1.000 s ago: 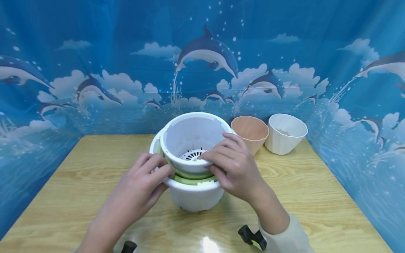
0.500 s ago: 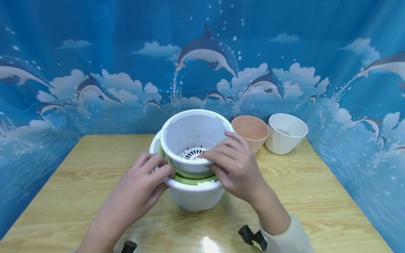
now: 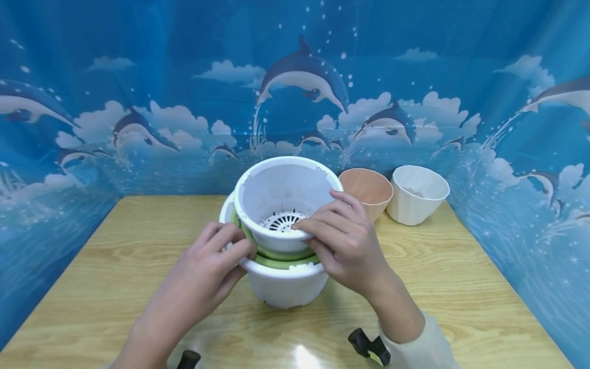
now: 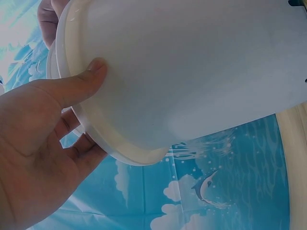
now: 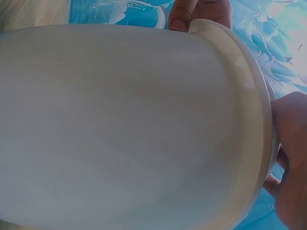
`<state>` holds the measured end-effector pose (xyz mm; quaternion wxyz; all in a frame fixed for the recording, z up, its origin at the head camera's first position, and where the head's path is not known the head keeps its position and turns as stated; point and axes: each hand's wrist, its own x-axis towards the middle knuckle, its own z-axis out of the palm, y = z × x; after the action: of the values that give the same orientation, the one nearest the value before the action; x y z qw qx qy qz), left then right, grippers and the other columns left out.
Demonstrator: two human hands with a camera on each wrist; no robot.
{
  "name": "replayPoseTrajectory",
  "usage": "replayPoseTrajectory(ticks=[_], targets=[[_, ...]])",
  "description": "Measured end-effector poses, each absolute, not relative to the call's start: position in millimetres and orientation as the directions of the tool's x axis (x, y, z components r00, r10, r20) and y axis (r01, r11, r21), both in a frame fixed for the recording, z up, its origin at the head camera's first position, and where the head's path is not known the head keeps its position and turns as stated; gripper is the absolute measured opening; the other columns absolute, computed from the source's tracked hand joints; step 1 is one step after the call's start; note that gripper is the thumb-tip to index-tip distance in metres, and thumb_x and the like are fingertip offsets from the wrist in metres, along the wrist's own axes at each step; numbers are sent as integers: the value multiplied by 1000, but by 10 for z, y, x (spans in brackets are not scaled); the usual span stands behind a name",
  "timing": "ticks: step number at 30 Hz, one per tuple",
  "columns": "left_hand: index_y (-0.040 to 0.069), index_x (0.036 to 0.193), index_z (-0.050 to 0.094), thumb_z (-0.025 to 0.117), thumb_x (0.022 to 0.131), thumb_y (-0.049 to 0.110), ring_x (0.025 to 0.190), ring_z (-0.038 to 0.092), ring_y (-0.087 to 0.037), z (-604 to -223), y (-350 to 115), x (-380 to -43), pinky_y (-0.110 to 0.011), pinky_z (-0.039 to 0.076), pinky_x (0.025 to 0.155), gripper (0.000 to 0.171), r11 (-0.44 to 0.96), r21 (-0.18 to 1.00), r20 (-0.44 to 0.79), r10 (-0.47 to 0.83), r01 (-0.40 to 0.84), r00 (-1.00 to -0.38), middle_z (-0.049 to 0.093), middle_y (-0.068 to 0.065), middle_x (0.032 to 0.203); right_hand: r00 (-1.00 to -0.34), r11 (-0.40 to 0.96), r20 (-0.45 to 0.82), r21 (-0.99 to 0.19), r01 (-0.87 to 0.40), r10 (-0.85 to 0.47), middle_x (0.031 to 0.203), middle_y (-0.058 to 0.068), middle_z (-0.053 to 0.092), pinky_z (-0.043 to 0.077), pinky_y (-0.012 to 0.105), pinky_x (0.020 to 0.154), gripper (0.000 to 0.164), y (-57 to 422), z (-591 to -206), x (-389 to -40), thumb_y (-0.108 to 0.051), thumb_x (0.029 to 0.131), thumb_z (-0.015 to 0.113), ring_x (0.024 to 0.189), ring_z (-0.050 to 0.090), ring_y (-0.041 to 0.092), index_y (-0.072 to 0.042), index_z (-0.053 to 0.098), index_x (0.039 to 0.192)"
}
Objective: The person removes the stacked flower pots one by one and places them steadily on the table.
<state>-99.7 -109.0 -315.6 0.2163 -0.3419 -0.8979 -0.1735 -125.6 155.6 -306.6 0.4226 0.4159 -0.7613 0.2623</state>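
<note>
In the head view several flowerpots are nested at the middle of the table. The outer white flowerpot [image 3: 287,289] stands upright. A green flowerpot [image 3: 281,264] shows as a band inside it. Topmost is a smaller white flowerpot [image 3: 288,179], tilted toward me, its slotted bottom showing. My left hand [image 3: 209,264] grips the outer pot's rim; in the left wrist view the thumb [image 4: 86,84] presses that pot's outer wall, the other fingers over the rim. My right hand [image 3: 345,246] pinches the small white pot's front right rim, fingers inside and thumb below.
An orange flowerpot [image 3: 369,189] and a faceted white flowerpot [image 3: 417,195] stand at the back right, close behind the stack. Blue dolphin cloth [image 3: 175,77] closes off the back and sides of the wooden table [image 3: 138,230]. Black device parts [image 3: 369,347] sit by the wrists.
The small white pot's far rim has risen a little, and more of its slotted bottom shows. Both hands keep their grips and have barely moved.
</note>
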Motion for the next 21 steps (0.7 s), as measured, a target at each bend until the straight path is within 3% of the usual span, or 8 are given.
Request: replayPoseTrajectory(ticks=[21], targets=[[28,101,63,80,85,18,108,49,-15,-3157,-1089,-1004,-37,53,82,25,701,169,511,539,693,-670,55,10,107,-240,504,896,-20,-863,-375,89,1,75,41,54,106,16,1534,-3056,-1247,-7,84,71,87,65,21,-10,77,97]])
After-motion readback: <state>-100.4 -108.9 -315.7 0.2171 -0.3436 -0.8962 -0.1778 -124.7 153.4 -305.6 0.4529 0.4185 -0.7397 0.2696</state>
